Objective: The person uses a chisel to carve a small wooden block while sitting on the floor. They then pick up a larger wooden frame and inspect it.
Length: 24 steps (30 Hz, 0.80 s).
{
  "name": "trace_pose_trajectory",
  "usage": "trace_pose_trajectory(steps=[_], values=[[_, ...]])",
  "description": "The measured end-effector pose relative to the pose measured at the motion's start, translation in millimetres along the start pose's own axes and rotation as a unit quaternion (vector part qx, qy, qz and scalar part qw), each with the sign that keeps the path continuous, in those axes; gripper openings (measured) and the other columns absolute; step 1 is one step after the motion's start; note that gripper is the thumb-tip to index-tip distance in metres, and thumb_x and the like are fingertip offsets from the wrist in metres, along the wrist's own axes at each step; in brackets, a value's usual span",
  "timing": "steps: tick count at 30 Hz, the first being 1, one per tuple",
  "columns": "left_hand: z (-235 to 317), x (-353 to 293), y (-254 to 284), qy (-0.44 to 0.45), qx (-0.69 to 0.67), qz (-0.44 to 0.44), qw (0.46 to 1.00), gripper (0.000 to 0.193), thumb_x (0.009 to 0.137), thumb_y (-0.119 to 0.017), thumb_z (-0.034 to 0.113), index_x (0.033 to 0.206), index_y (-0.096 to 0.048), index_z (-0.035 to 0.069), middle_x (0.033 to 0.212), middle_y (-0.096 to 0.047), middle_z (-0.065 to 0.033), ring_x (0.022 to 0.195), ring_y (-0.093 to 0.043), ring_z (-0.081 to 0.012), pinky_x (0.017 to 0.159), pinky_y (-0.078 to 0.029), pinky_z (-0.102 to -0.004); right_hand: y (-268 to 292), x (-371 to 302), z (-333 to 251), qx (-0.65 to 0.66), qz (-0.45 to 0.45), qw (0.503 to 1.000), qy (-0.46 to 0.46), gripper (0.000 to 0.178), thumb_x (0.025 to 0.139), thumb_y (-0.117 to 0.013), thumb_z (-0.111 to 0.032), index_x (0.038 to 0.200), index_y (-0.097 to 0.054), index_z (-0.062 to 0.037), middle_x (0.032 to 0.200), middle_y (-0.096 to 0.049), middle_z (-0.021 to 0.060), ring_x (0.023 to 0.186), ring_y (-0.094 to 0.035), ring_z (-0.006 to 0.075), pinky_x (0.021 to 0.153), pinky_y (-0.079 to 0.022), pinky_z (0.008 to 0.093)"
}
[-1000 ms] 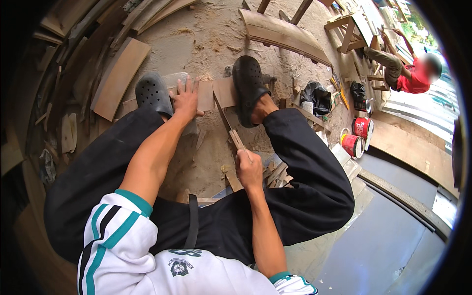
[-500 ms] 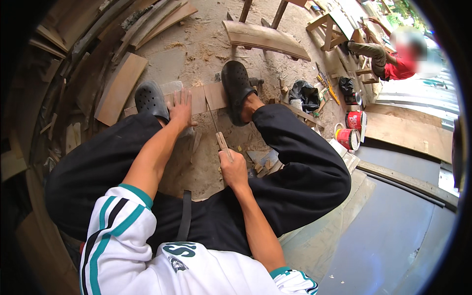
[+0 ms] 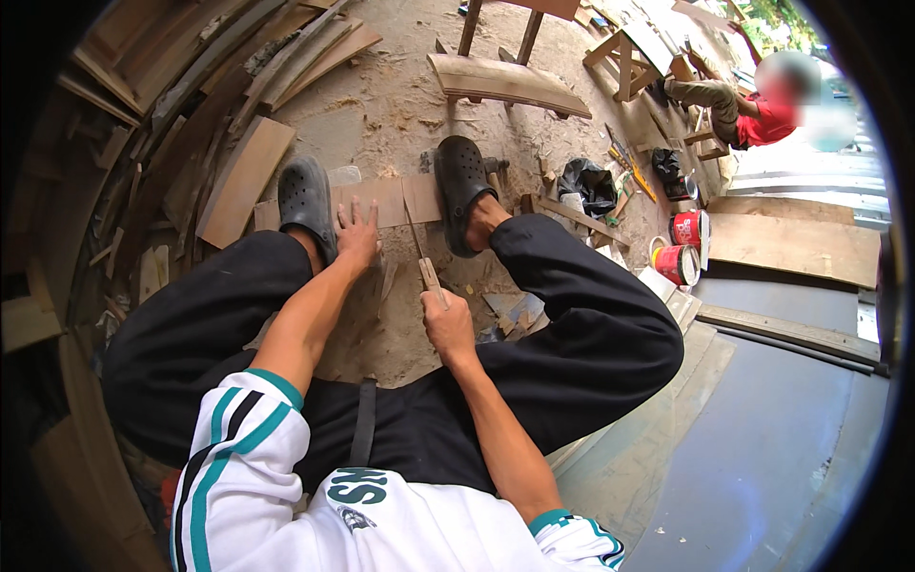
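Observation:
A thin wooden board [image 3: 386,198] lies crosswise between my feet, with a black clog [image 3: 307,195] at its left and another clog [image 3: 462,191] at its right end. My left hand [image 3: 357,235] rests flat on the board, fingers spread, beside the left clog. In my right hand [image 3: 448,324] is a handsaw, gripped by its wooden handle [image 3: 432,280]. The saw's narrow blade [image 3: 416,232] points away from me and meets the board at a thin dark line across it, right of my left hand. The blade's far tip is hard to make out.
Planks [image 3: 246,181] are stacked along the left. Ahead stands a curved wooden piece [image 3: 510,82] on legs. At right are a black plastic bag [image 3: 588,186], red cans [image 3: 675,264], a yellow handsaw [image 3: 640,179] and grey sheets [image 3: 753,448]. A person in red [image 3: 767,119] sits far right.
The view has shifted slightly. My right hand still holds the saw at the board, its blade only slightly displaced. My left hand stays flat on the board; my left foot appears a little further right.

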<state>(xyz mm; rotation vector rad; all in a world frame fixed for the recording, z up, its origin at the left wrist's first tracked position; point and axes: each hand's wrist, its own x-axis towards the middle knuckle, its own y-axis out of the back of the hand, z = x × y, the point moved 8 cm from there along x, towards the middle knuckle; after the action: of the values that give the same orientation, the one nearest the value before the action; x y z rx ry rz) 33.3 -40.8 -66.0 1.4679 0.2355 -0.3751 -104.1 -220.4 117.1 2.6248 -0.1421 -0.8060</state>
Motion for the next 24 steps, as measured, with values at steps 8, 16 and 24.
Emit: trace_pose_trajectory(steps=[8, 16, 24], values=[[5.5, -3.1, 17.0, -0.007, 0.016, -0.011, 1.0, 0.103, 0.077, -0.077, 0.04, 0.155, -0.014, 0.017, 0.157, -0.012, -0.0303, 0.139, -0.021, -0.0578, 0.107, -0.031, -0.0638, -5.8, -22.7, -41.8, 0.006, -0.011, 1.0, -0.004, 0.043, 0.087, -0.066, -0.04, 0.077, -0.059, 0.0011, 0.066, -0.059, 0.0168, 0.062, -0.057, 0.0292, 0.064, -0.046, 0.0407], [12.4, 3.2, 26.2, 0.006, 0.033, -0.034, 0.999, 0.108, 0.074, -0.08, 0.039, 0.156, -0.014, 0.016, 0.156, -0.012, -0.0313, 0.137, -0.024, -0.0587, 0.099, -0.042, -0.0627, 13.3, -10.6, -42.9, -0.019, -0.015, 1.0, -0.004, 0.03, 0.083, -0.061, -0.024, 0.072, -0.055, 0.0029, 0.063, -0.056, 0.0202, 0.059, -0.057, 0.0317, 0.062, -0.046, 0.0414], [6.4, 5.1, 20.8, 0.025, 0.006, -0.036, 0.999, 0.112, 0.072, -0.082, 0.038, 0.156, -0.011, 0.017, 0.157, -0.009, -0.0319, 0.137, -0.024, -0.0585, 0.099, -0.043, -0.0612, 11.1, -24.3, -28.5, -0.033, 0.021, 0.999, 0.022, 0.029, 0.083, -0.056, -0.022, 0.072, -0.057, 0.0042, 0.067, -0.058, 0.0254, 0.063, -0.058, 0.0416, 0.062, -0.046, 0.045]])
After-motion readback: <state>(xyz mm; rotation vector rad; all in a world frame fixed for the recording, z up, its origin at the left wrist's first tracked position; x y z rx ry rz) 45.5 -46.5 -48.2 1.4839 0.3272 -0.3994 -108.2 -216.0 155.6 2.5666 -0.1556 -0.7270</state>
